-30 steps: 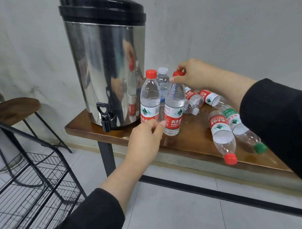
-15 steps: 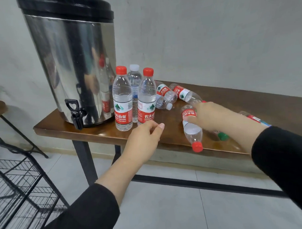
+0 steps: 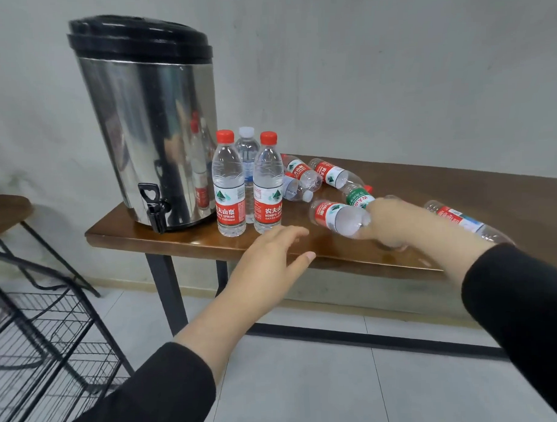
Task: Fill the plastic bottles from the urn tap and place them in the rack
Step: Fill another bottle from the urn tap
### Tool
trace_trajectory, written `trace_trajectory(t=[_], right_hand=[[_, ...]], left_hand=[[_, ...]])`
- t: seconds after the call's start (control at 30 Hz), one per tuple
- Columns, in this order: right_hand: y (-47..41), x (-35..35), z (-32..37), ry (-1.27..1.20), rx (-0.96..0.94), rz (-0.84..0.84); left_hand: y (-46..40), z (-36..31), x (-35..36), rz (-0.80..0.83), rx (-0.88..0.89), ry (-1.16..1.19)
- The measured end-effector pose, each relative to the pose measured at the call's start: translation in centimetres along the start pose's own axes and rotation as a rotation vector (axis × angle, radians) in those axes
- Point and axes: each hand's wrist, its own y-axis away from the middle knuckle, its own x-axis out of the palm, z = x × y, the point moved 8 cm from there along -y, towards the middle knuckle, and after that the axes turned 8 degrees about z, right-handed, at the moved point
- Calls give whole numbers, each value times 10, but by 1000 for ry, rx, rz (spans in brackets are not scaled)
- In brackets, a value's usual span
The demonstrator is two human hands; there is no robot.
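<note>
Right hand (image 3: pixel 394 222) is gripping 1 lying bottle (image 3: pixel 337 216) by its neck, probably for filling; left hand (image 3: pixel 272 255) is hovering, fingers relaxed, over the tabletop (image 3: pixel 183 239) edge.

**Lighting / img quality**

Even, soft indoor light, moderately bright, no hard shadows. Steel urn (image 3: pixel 148 133) shows streaky reflections; table (image 3: pixel 209 241) front edge has mild glare. Right hand (image 3: pixel 394 222) motion-blurred, esp. the fingers. Wide-angle distortion: urn leans, verticals bow near edges. Left hand (image 3: pixel 269 258) fairly sharp.
</note>
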Motion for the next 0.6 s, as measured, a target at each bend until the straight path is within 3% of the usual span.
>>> trace_trajectory(t=[0.2,0.27,0.4,0.6], right_hand=[[99,-53,54,-191,-394,10],[122,-59,77,-255,-447,-68],[143,-65,113,-222,-424,-380],[165,-40,184,-378,-735,-261]], left_hand=[[12,-41,-18,-109,127,-174],[22,-38,-26,-151,95,-81],[62,-19,-40,-233,25,122],[127,25,-58,-104,-57,484]])
